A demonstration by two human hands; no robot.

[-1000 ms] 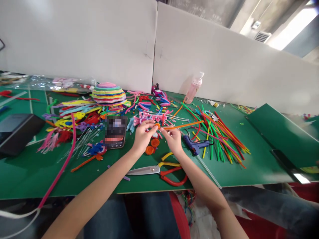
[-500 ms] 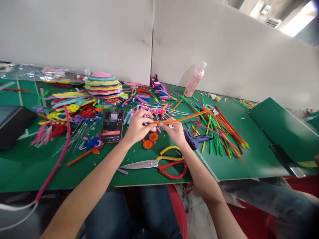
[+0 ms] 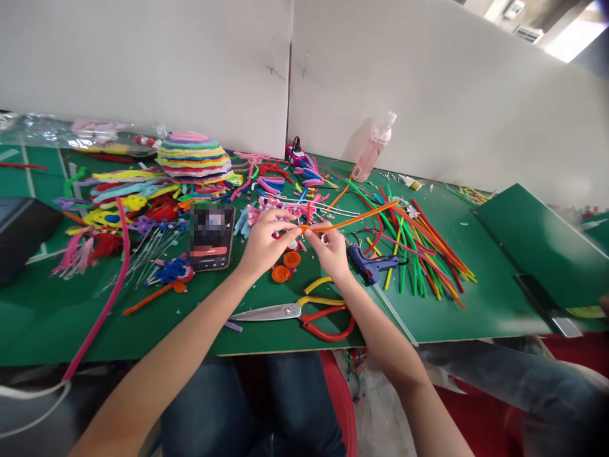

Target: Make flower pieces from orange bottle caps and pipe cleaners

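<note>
An orange pipe cleaner [image 3: 361,219] runs out to the right from between my hands, its near end bent into a small coil. My left hand [image 3: 267,241] pinches the coiled end between thumb and fingers. Close beside it, my right hand [image 3: 329,249] grips the same pipe cleaner just past the coil. Below my fingers two orange coiled discs [image 3: 286,266] lie on the green table [image 3: 280,339]. Scissors [image 3: 290,311] with one yellow and one red handle rest under my right forearm, which covers part of the handles. A blue glue gun [image 3: 373,265] lies right of my right hand.
Loose coloured pipe cleaners [image 3: 419,254] spread on the right. A phone [image 3: 212,238], a striped hat-like piece [image 3: 194,158] and finished pipe-cleaner shapes [image 3: 174,271] are on the left. A pink bottle [image 3: 373,149] stands by the partition. Another person's leg [image 3: 504,374] shows at right.
Both hands have shifted slightly upward with the orange pipe cleaner, still pinching at its coiled end. The camera view has moved a little; the things on the table lie as before.
</note>
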